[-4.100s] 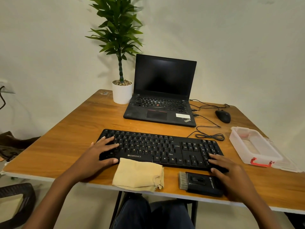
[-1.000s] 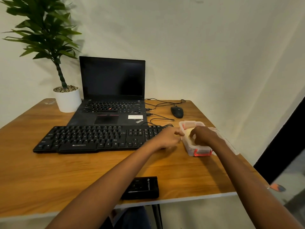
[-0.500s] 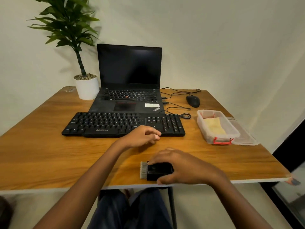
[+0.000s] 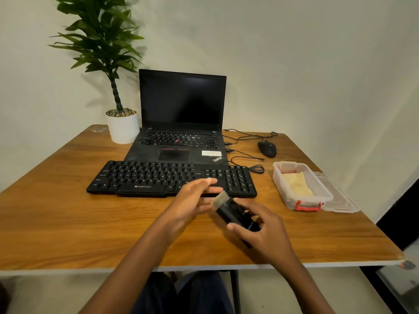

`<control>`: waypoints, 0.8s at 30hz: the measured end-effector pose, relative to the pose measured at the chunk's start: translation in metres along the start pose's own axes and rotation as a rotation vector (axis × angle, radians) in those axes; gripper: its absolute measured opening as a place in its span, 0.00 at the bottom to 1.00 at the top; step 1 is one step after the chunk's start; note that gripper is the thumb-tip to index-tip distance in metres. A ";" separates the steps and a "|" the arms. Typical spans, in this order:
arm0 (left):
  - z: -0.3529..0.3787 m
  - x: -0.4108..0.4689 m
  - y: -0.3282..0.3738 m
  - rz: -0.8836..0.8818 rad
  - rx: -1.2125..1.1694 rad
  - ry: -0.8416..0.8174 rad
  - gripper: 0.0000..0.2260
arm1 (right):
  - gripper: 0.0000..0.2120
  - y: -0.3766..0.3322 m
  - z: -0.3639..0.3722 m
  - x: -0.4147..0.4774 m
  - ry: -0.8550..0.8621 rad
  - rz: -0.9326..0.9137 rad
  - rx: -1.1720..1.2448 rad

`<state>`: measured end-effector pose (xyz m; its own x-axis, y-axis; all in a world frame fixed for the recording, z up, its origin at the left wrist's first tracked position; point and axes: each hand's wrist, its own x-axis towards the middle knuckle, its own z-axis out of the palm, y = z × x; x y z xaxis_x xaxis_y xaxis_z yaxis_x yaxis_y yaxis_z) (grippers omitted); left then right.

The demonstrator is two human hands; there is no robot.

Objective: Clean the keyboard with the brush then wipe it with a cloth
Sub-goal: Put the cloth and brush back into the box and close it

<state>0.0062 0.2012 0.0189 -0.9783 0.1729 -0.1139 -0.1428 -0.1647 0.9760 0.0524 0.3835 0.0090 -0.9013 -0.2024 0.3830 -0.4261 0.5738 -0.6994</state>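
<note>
The black keyboard (image 4: 158, 177) lies across the middle of the wooden table (image 4: 56, 218), in front of the laptop. My right hand (image 4: 263, 232) grips a black brush (image 4: 233, 211) lifted off the table, with its pale bristles pointing up and left toward the keyboard's front edge. My left hand (image 4: 195, 200) hovers just left of the bristles, fingers relaxed and spread, holding nothing. The yellow cloth (image 4: 295, 184) lies folded inside the clear plastic box (image 4: 288, 197) at the right.
An open black laptop (image 4: 181, 123) stands behind the keyboard. A potted plant (image 4: 120, 123) is at the back left, and a black mouse (image 4: 267, 148) with loose cables is at the back right. The box's clear lid (image 4: 340, 198) lies beside it near the right table edge.
The cloth went from the table into the box. My right hand then came back, gripped the brush near the front edge and lifted it toward the keyboard; my left hand opened beside it.
</note>
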 end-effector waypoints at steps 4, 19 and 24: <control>0.029 -0.007 -0.009 -0.065 -0.109 -0.058 0.20 | 0.26 0.008 0.017 0.009 0.335 0.095 -0.054; 0.067 0.016 -0.027 0.053 -0.197 0.206 0.08 | 0.34 0.027 0.039 0.019 0.203 0.025 -0.081; 0.065 0.016 -0.027 0.001 -0.223 0.203 0.07 | 0.35 0.029 0.041 0.018 0.193 0.010 -0.097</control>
<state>0.0038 0.2716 0.0031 -0.9853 -0.0213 -0.1694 -0.1489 -0.3781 0.9137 0.0206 0.3640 -0.0285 -0.8697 -0.0457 0.4914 -0.3991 0.6508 -0.6459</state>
